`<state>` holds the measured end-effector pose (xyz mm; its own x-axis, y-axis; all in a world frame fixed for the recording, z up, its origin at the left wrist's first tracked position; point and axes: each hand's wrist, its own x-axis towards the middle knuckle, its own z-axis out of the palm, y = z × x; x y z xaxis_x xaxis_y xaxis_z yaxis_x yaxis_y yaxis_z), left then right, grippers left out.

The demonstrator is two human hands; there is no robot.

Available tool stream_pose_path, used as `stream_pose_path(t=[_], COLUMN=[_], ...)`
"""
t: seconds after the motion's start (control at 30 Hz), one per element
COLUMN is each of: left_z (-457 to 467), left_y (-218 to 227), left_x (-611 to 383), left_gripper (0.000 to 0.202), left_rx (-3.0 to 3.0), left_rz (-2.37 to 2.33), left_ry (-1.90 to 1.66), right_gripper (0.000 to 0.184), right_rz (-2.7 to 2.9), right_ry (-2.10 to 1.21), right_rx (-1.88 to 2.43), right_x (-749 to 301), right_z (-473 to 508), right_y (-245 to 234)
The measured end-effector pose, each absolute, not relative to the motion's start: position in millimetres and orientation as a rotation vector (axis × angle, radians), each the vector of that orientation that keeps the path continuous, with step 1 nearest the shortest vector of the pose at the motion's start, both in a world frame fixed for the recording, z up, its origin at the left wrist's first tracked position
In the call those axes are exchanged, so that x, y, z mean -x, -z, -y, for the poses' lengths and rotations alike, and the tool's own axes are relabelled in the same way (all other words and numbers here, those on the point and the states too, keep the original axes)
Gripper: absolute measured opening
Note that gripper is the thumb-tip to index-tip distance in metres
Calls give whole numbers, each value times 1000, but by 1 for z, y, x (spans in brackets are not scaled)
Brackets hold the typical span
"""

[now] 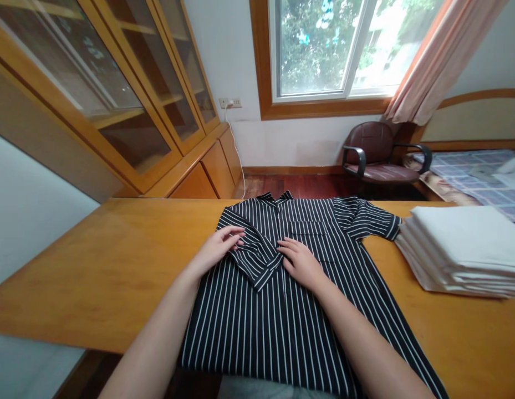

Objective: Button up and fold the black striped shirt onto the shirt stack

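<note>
A black shirt with thin white stripes [282, 310] lies spread on the wooden table [95, 277], collar at the far side. Its left sleeve is folded inward across the body; the other sleeve [371, 219] lies out flat towards the right. My left hand [219, 246] rests flat on the folded left part, fingers stretched out. My right hand [301, 263] presses flat on the shirt's middle, fingertips touching the folded sleeve's cuff. Neither hand holds anything.
A stack of folded white cloth [460, 252] sits on the table's right side. Beyond the table stand a brown armchair [376, 155], a bed with a checked cover [477, 177], and a glass-door wooden cabinet [128, 105] on the left.
</note>
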<state>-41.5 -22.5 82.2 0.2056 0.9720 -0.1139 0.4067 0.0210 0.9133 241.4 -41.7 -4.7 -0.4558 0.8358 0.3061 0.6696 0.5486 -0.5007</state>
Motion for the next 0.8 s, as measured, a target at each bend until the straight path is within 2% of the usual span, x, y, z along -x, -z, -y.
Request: stream_pose_path(t=[0.2, 0.47, 0.8], left_z=[30, 35, 41], left_y=[-63, -43, -43], left_x=[25, -12, -27], left_gripper=[21, 28, 13], left_rx=[-2046, -2480, -2731], left_rz=[-1332, -1081, -1131], left_ry=[-578, -241, -166], right_gripper=[36, 28, 28], right_rz=[2171, 2027, 1874], right_ry=[-471, -532, -656], right_rx=[1209, 1230, 1207], right_x=[-243, -248, -249], right_z=[41, 41, 40], right_y=[4, 4, 3])
